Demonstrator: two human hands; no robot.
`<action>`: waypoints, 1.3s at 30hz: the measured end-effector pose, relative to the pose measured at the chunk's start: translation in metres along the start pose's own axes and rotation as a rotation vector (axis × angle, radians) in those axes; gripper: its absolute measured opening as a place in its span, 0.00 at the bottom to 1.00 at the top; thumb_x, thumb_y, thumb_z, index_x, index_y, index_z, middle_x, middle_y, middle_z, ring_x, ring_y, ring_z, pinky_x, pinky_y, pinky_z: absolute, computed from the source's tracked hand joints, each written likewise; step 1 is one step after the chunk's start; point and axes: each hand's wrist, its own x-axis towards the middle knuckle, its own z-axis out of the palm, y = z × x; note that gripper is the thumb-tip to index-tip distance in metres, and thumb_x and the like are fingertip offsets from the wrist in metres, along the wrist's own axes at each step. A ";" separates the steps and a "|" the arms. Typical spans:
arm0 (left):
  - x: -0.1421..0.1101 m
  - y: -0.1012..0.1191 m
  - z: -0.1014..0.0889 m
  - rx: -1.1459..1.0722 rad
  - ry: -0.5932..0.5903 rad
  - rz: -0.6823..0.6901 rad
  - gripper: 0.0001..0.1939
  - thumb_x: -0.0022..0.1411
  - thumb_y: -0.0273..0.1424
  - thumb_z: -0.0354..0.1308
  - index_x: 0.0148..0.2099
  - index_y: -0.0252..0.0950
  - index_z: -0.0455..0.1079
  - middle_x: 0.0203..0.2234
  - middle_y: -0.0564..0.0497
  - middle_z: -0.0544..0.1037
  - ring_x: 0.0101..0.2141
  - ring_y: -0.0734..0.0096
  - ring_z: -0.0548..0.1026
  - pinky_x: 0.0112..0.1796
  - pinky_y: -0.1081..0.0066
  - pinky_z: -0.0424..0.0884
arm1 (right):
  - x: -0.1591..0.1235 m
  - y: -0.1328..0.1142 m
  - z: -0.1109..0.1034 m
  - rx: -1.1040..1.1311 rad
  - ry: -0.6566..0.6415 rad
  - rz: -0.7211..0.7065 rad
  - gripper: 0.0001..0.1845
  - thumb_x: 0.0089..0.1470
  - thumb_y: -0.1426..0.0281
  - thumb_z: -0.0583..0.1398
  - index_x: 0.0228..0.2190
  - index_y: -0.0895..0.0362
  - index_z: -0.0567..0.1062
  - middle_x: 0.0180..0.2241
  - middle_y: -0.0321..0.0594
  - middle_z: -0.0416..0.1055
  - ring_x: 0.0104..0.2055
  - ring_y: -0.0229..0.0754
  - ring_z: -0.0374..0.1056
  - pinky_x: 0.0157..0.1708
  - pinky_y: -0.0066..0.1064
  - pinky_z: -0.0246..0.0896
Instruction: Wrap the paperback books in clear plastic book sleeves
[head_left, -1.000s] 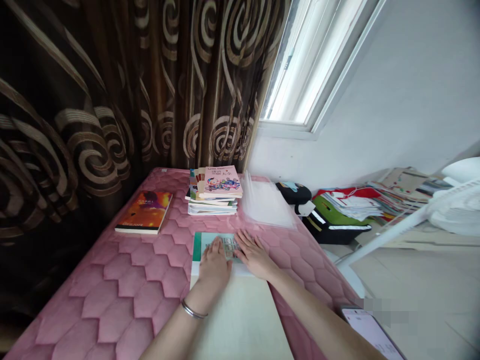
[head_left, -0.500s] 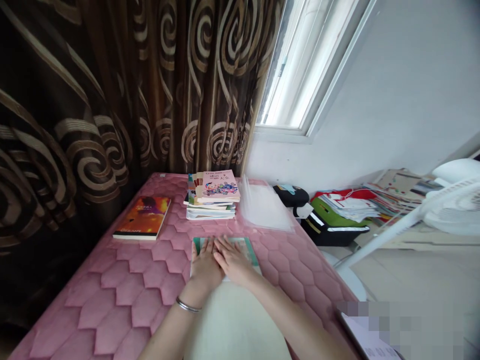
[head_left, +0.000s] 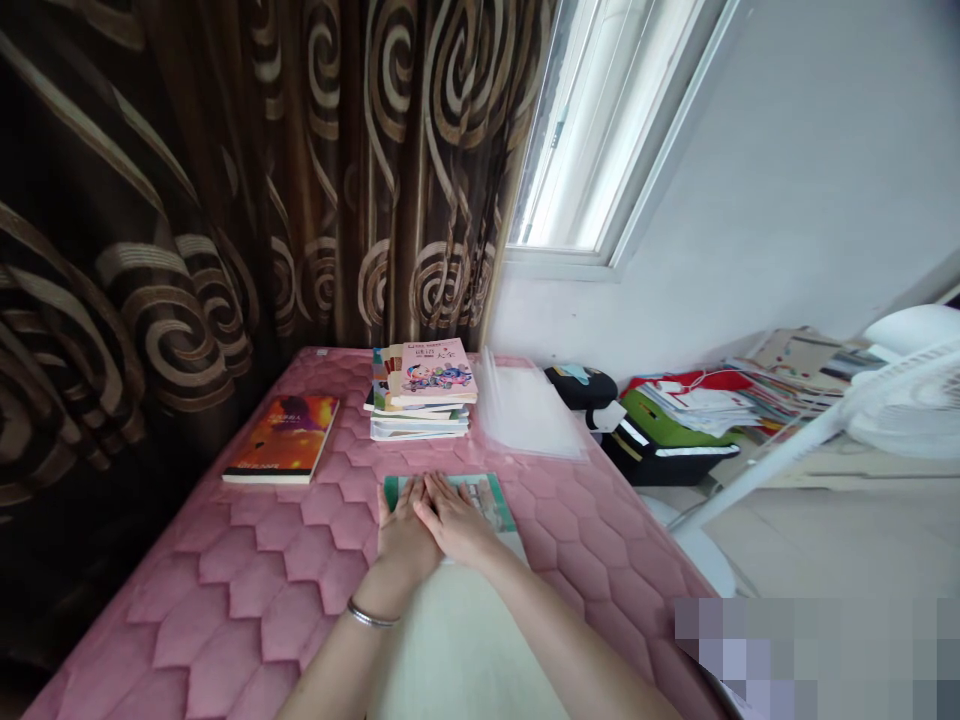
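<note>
A book with a green-bordered cover (head_left: 495,498) lies on the pink quilted surface, right in front of me. My left hand (head_left: 407,535) is spread flat on its left half, with a silver bracelet on the wrist. Beside it, partly overlapping its edge, my right hand (head_left: 459,522) rests palm down with fingers stretched out. Both hands and forearms cover much of the cover, so its picture and title are mostly hidden. Nothing is gripped in either hand.
Behind the hands stands a stack of books (head_left: 435,385), a pink one on top. An orange book (head_left: 283,440) lies to the left, and clear plastic sheets (head_left: 529,410) lie to the right. A white fan (head_left: 757,470) stands beyond the right edge, near bags and papers.
My right hand has slid slightly left across the cover, closer against my left hand. The view has shifted a little; the book stays in place.
</note>
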 end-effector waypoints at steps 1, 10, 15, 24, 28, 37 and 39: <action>0.000 0.000 0.000 0.002 0.001 -0.001 0.31 0.65 0.36 0.40 0.69 0.37 0.47 0.67 0.46 0.51 0.66 0.54 0.46 0.61 0.40 0.28 | 0.000 0.000 0.000 -0.001 -0.001 -0.003 0.38 0.63 0.50 0.36 0.65 0.61 0.49 0.67 0.46 0.42 0.70 0.44 0.35 0.66 0.46 0.28; 0.002 -0.002 0.005 0.011 0.004 -0.010 0.32 0.65 0.37 0.39 0.69 0.39 0.45 0.67 0.46 0.51 0.66 0.54 0.45 0.61 0.40 0.31 | 0.000 0.000 -0.001 -0.004 0.009 -0.008 0.38 0.64 0.51 0.37 0.65 0.62 0.50 0.67 0.48 0.44 0.70 0.44 0.37 0.66 0.46 0.29; 0.004 -0.007 0.003 -0.015 0.008 -0.090 0.34 0.65 0.44 0.38 0.69 0.36 0.48 0.67 0.46 0.50 0.67 0.53 0.44 0.61 0.40 0.31 | -0.002 0.011 -0.001 -0.082 0.042 0.029 0.37 0.64 0.52 0.37 0.64 0.62 0.53 0.67 0.49 0.45 0.69 0.46 0.37 0.66 0.48 0.28; 0.003 -0.017 -0.002 -0.008 0.019 -0.275 0.37 0.63 0.48 0.38 0.69 0.37 0.46 0.67 0.48 0.49 0.67 0.48 0.39 0.59 0.35 0.27 | -0.018 0.047 -0.011 -0.261 0.126 0.168 0.36 0.65 0.55 0.35 0.65 0.64 0.50 0.67 0.47 0.43 0.70 0.44 0.37 0.66 0.47 0.30; 0.000 -0.016 -0.003 -0.011 0.046 -0.318 0.35 0.63 0.47 0.39 0.69 0.38 0.48 0.67 0.48 0.50 0.67 0.46 0.40 0.59 0.34 0.28 | -0.019 0.051 -0.011 -0.253 0.134 0.210 0.36 0.65 0.56 0.35 0.65 0.64 0.49 0.67 0.45 0.43 0.69 0.44 0.37 0.66 0.46 0.29; 0.002 -0.017 0.005 -0.025 0.143 -0.337 0.37 0.62 0.48 0.41 0.68 0.35 0.50 0.66 0.45 0.55 0.66 0.47 0.45 0.59 0.35 0.29 | -0.022 0.061 -0.020 -0.201 0.096 0.287 0.36 0.64 0.56 0.37 0.65 0.63 0.48 0.68 0.45 0.41 0.70 0.42 0.36 0.66 0.44 0.34; 0.002 -0.016 0.006 -0.021 0.148 -0.339 0.37 0.62 0.48 0.42 0.68 0.35 0.50 0.66 0.44 0.55 0.66 0.48 0.45 0.60 0.36 0.29 | -0.023 0.063 -0.021 -0.199 0.089 0.280 0.36 0.63 0.56 0.37 0.65 0.63 0.48 0.68 0.45 0.41 0.70 0.41 0.36 0.66 0.44 0.33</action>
